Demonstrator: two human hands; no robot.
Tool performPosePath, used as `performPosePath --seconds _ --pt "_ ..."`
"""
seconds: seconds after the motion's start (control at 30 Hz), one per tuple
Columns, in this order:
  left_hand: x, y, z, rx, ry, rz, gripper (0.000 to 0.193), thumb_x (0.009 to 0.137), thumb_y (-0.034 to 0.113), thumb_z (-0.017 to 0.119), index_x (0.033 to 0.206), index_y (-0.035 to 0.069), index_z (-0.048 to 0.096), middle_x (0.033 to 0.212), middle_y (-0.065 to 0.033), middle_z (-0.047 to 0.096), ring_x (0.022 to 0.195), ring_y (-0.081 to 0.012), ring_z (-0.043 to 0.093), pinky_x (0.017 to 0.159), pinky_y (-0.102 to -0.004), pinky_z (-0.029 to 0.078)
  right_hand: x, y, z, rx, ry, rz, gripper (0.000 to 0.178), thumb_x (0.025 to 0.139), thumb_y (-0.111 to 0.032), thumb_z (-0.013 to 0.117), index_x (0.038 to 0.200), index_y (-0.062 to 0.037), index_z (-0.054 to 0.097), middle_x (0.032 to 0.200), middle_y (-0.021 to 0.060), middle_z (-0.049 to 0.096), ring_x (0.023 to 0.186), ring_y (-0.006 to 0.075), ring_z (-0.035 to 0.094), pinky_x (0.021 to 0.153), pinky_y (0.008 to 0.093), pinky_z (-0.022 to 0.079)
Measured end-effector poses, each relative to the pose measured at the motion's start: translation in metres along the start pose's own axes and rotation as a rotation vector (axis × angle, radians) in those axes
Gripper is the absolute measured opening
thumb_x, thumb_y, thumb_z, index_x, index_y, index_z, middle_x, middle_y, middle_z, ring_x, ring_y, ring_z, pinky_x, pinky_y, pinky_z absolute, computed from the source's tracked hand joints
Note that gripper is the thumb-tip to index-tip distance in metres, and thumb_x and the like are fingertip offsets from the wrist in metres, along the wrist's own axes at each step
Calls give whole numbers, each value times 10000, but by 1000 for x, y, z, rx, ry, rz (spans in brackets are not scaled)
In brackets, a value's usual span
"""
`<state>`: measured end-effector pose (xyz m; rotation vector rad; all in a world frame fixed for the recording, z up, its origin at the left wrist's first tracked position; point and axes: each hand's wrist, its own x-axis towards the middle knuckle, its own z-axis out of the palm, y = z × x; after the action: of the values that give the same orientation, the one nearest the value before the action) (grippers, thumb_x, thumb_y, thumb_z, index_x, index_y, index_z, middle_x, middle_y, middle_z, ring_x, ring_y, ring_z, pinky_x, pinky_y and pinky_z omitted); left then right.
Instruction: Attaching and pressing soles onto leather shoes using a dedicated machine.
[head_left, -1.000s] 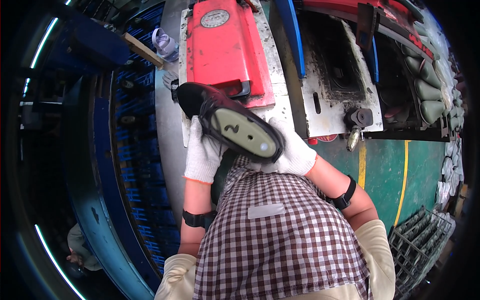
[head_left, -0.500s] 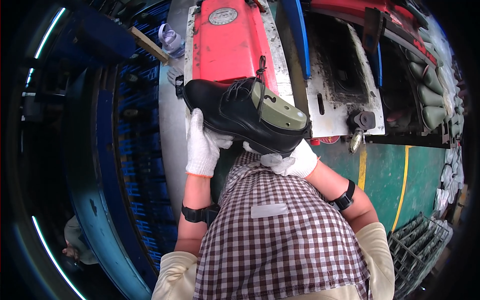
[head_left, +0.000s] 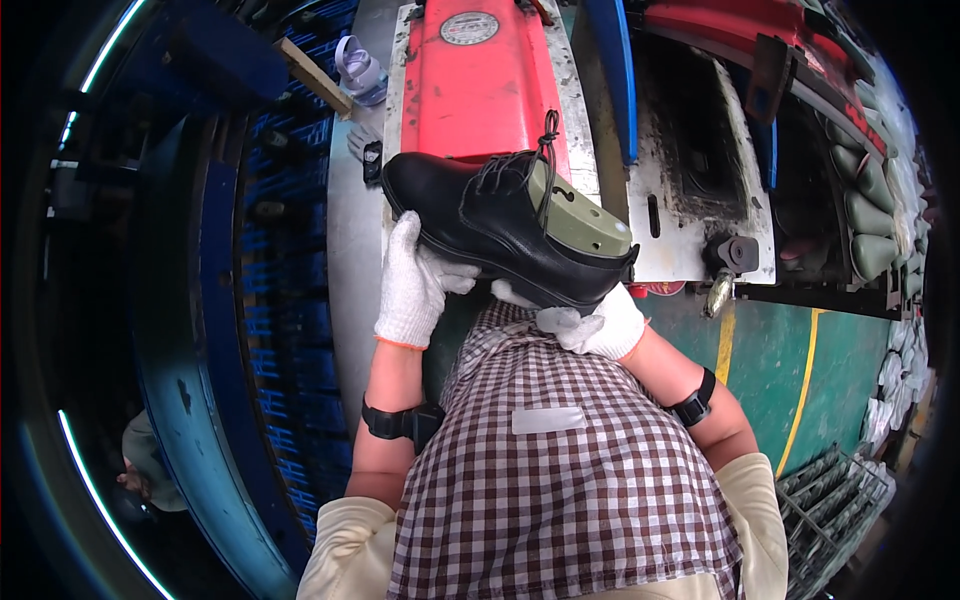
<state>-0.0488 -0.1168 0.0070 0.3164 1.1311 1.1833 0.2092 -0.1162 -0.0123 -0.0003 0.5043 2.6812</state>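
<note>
Green floor (head_left: 770,400) with yellow lines lies right of the hands; grey metal worktop (head_left: 350,250) runs just left of them. Red machine cover (head_left: 480,80) sits straight beyond the hands, near edge partly hidden by the shoe. Beyond the left hand (head_left: 410,285): pale purple bottle (head_left: 365,78), grey glove (head_left: 362,143). Beyond the right hand (head_left: 605,325): blue upright (head_left: 615,90), scuffed metal plate (head_left: 662,245), black knob (head_left: 738,253). Green shoe lasts (head_left: 870,220) farther right.

Black shoe (head_left: 460,210) is held up between both hands, toe left, heel right. Smooth upper, tied laces, loops standing up; olive last (head_left: 580,222) inside, holes in its top. White-gloved hands are apart, both gripping it: left thumb on the forefoot side, right supporting under the heel.

Worktop edge passes close beside the left hand; checked apron (head_left: 560,480) is just below both; floor widens right of the right forearm.
</note>
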Motion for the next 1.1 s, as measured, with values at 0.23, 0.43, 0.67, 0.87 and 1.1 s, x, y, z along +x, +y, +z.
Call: performPosePath --seconds 0.23,0.43,0.67,0.87,1.1 --pt "6 1 -7 -77 -55 38 518 1101 424 418 1418 16 452 1061 -246 730 648 -303 751 440 -329 619 3 -2 3 31 -123 77 594 1112 -413 414 1618 -113 332 1520 279 472 875 285 647 507 272 532" --pt "6 -2 -10 -81 -40 51 492 1099 408 444 1430 44 424 1044 -246 729 648 -305 751 433 -337 617 -2 0 -1 -499 200 -152 481 1077 -164 520 1548 -106 443 1438 173 598 1076 218 678 760 280 581" --pt "10 -4 -16 -117 -103 8 518 1093 422 408 1412 14 433 1026 -246 730 650 -312 749 455 -345 631 9 -5 8 -95 -281 207 416 1049 -49 528 1464 -62 557 1409 104 650 1221 176 639 1019 325 539" --pt "5 -5 -19 -13 -59 69 559 1075 484 373 1237 -12 574 980 -229 745 667 -323 726 486 -362 576 -2 4 -7 -1974 129 -382 450 1101 -94 410 1548 -55 441 1505 145 570 1204 186 647 970 315 558" --pt "-9 -1 -27 133 -94 229 480 1078 365 372 1238 -51 547 997 -254 728 704 -353 738 570 -398 641 3 -11 -63 -2132 126 -385 518 1032 -142 558 1536 -81 458 1524 116 550 1339 223 573 1123 362 477"
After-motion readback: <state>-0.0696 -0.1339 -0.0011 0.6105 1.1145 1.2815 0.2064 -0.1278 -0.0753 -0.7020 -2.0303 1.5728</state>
